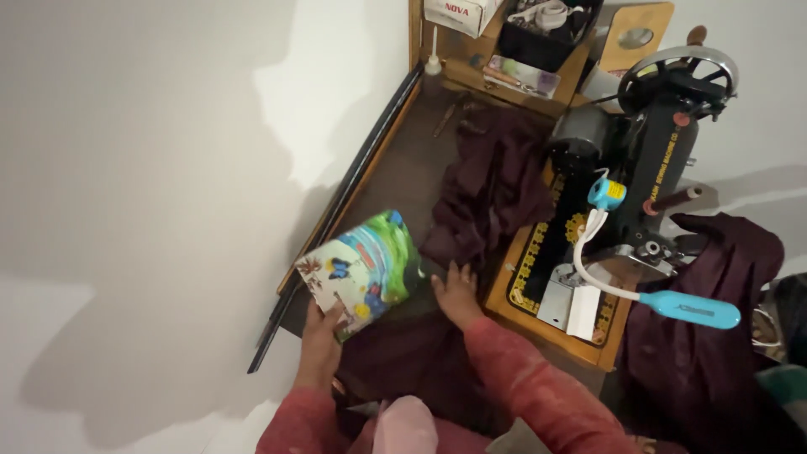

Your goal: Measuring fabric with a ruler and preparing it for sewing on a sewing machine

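left hand grips the bottom edge of a colourful picture book, tilted up at about 10 o'clock from my right hand — that one's flat, fingers spread on dark maroon fabric, black sewing machine at 2 o'clock.

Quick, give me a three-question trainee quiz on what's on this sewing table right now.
1. True or false: the left hand holds the colourful picture book.
2. What does the right hand rest on?
A. the hand wheel
B. the dark maroon cloth
C. the blue lamp
3. Fill in: the black sewing machine stands to the ___ of the cloth in the picture.

Key:
1. True; its fingers grip the book's lower edge.
2. B; the hand lies flat on the cloth, beside the machine's wooden base.
3. right
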